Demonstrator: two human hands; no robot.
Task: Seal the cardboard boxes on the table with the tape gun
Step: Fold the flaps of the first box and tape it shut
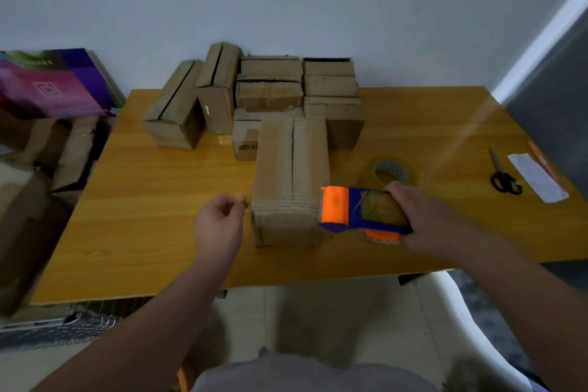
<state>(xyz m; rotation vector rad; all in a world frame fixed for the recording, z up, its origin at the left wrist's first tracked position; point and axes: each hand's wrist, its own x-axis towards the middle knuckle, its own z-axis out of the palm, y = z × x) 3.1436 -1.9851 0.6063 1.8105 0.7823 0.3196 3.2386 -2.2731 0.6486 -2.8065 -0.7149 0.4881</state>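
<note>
The right hand [424,219] clasps the tape gun [356,212]; the left hand [219,223], loosely curled, holds nothing.

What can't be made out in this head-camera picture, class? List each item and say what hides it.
1. Head view: the grip end of the tape gun, covered by the right hand.
2. Head view: whether the left hand pinches anything; its fingertips are blurred.
3. Head view: the print on the rear box, partly blocked by the front box.
4. Head view: any writing on the paper slip, too small to read.
</note>
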